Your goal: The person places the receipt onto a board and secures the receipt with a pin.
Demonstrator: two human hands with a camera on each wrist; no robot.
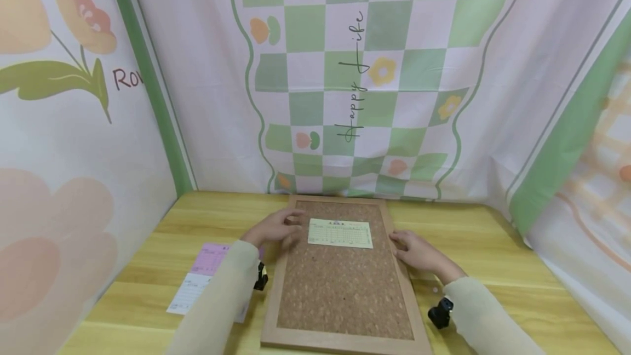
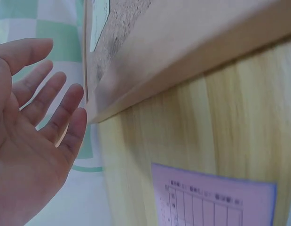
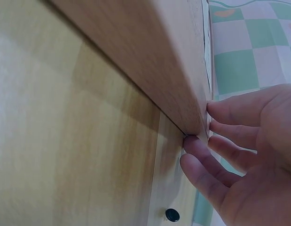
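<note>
A wood-framed cork board lies on the table. On its upper part rests a pale yellow-green printed slip. My left hand hovers at the board's left rim, fingers relaxed and spread; the left wrist view has that hand apart from the wooden frame with nothing in it. At the opposite rim, my right hand touches the frame's edge with its fingertips. Close up, the right thumb and fingers meet the side of the frame without wrapping round it.
Left of the board lie a pink printed slip and a white one, partly under my left sleeve. A small round black object sits on the table near my right hand. Patterned curtains close off the back and sides.
</note>
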